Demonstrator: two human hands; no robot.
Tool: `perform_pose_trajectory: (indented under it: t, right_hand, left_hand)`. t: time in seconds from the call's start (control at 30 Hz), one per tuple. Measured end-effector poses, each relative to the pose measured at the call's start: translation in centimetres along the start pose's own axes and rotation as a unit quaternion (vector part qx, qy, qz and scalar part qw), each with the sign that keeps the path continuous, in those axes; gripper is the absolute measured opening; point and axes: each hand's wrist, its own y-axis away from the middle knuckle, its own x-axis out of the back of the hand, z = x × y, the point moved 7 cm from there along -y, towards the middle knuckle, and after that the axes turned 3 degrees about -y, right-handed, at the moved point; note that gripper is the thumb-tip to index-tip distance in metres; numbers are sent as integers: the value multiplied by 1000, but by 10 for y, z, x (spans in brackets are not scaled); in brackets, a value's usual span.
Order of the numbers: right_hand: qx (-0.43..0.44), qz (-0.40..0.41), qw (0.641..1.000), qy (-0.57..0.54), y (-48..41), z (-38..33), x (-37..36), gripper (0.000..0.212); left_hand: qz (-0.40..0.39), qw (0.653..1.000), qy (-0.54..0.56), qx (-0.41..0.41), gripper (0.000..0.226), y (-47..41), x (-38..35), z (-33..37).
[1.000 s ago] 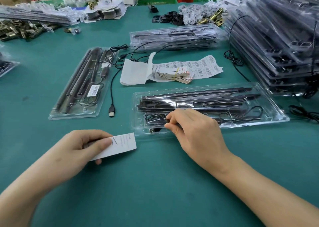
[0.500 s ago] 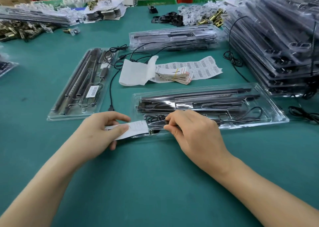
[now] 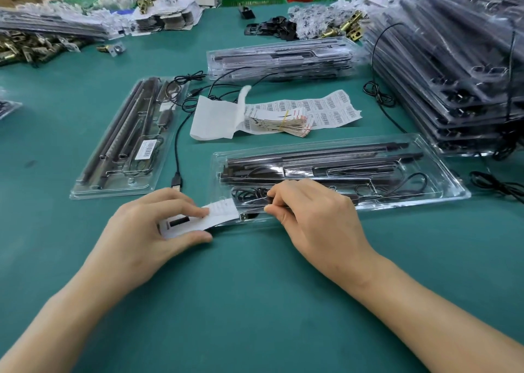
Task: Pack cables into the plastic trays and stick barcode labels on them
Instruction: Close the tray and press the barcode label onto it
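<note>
Labelling step: left hand (image 3: 153, 231) pinches a white printed paper slip (image 3: 219, 214) at the clear plastic cable tray (image 3: 448, 183)'s 8 o'clock corner, right hand (image 3: 314, 217) pinching its near rim; next probably pressing it flat.

On the worktop (image 3: 255, 302) a tray (image 3: 450, 183) lies centre-right. A second tray (image 3: 113, 192) lies to its left, with a cable (image 3: 176, 151) between them. Behind the first are label sheets (image 3: 331, 112), then a low stack (image 3: 283, 58). A tall stack (image 3: 453, 69) stands right.

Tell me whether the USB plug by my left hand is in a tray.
Out: the USB plug lies on the table, between the left tray and near tray.
</note>
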Motion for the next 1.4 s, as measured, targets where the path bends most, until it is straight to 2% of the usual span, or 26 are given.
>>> perform_pose_trajectory:
  t: [0.1,0.4,0.57,0.7,0.9,1.03,1.13,1.3,1.4]
  right_hand:
    - [2,-3,1000,-5,0,0,-1,24]
    - [3,10,1000,-6,0,0,0,21]
    - [4,9,1000,-7,0,1,0,22]
    - [3,9,1000,-7,1,1,0,22]
    - [2,9,1000,-3,0,1,0,23]
    - [1,5,1000,-6,0,1,0,22]
    - [3,7,1000,-9,0,0,0,22]
    - [8,9,1000,-7,1,0,-1,23]
    - [12,11,1000,0,1,1,-1,22]
  left_hand:
    - [11,1000,19,6,16,-1,2,1]
    - [32,998,60,7,12,1,-1,-1]
    - [9,998,-16,-55,24,2,-10,3]
    - [39,992,-62,-104,26,4,-6,9]
    - [39,998,3,-57,22,5,-11,6]
    - [27,997,57,-38,8,2,-9,2]
    - [26,996,73,-31,13,1,-8,4]
    - [19,998,44,-29,12,2,-10,4]
    - [40,995,-38,-82,22,3,-10,13]
